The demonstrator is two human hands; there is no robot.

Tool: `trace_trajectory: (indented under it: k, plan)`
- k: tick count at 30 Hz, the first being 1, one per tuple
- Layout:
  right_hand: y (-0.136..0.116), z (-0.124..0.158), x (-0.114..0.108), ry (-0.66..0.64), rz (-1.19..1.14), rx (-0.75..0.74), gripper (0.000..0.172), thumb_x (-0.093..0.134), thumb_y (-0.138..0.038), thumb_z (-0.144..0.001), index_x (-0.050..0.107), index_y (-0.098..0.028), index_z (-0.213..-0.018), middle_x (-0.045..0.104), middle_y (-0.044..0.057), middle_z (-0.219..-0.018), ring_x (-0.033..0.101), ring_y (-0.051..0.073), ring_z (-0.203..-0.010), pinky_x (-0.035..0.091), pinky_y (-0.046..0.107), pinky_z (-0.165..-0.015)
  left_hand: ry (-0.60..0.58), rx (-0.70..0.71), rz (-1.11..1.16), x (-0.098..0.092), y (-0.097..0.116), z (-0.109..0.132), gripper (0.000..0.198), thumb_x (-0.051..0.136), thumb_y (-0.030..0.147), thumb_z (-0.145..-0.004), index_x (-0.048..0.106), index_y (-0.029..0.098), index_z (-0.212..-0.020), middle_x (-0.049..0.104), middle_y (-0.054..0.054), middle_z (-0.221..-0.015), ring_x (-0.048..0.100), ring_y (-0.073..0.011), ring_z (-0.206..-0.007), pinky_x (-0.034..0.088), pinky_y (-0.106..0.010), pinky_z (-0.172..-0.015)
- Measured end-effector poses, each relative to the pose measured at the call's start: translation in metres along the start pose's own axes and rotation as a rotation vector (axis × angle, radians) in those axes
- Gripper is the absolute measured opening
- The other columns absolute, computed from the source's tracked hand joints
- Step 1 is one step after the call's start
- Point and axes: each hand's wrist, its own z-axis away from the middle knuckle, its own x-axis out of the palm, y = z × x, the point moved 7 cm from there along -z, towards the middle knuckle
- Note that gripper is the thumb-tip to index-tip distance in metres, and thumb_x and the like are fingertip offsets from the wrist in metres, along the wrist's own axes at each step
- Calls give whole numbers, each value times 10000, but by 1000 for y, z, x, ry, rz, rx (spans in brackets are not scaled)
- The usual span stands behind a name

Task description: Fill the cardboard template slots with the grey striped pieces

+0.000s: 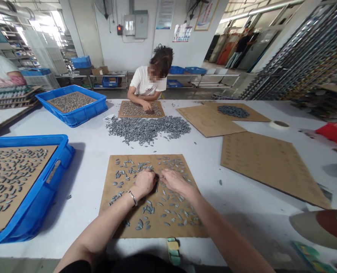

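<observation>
A brown board (107, 206) lies in front of me on the white table, scattered with small grey leaf-shaped pieces (139, 224). My left hand (145, 182), with a silver bangle at its wrist, rests over the board's upper middle with its fingers curled together. Close beside it on the right, my right hand (174, 181) is also closed, fingertips pointing left toward the other hand. Whatever either hand pinches is hidden by the fingers. Pieces on the right half lie spread apart, while those on the left sit in small clusters. Past the board is a large heap of the same pieces (148, 128).
Blue trays (64, 146) with filled boards stand at left. Across the table a person (147, 85) works over another board (123, 110). Bare boards (265, 163), a tape roll (279, 125) and a smaller pile (233, 110) are on the right. Another person sits far left.
</observation>
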Motion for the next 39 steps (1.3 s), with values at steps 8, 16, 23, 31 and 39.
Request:
trace_trajectory:
  k: [8,16,23,31,39]
  plan:
    - [33,-14,-16,221,-76,130,227,466,-202,-1043,677,-157,-1114,702,130,-1140,657,214,-1029,444,295,-885,-14,-47,-46,1,5,-5,241,550,144,-927,777,117,-1004,751,-192,-1109,704,-273,-1093,540,-386,-1010]
    - [40,-40,-18,169,-28,149,192,543,-209,-1015,713,-162,-1090,724,115,-1148,674,208,-1021,445,288,-901,9,-13,-52,3,1,-8,236,557,153,-908,762,132,-1022,742,-166,-1090,702,-265,-1080,539,-360,-993]
    - [66,-4,-32,327,-185,176,179,566,-214,-987,726,-195,-1065,738,87,-1130,685,189,-989,478,283,-903,29,9,-78,-15,5,-39,216,571,209,-944,750,132,-1039,733,-164,-1064,702,-269,-1053,535,-369,-989]
    - [79,47,-6,360,-288,206,196,536,-276,-967,727,-234,-962,751,56,-1015,694,195,-897,497,298,-828,-26,24,-154,-19,15,-73,228,565,120,-934,754,84,-1056,747,-194,-1106,700,-277,-1129,527,-345,-1011]
    - [48,56,1,332,-321,109,171,552,-224,-967,722,-229,-947,728,51,-993,685,192,-898,490,297,-826,9,8,-157,-31,-5,-53,274,487,188,-1019,756,136,-1026,741,-157,-1075,714,-233,-1038,537,-292,-931]
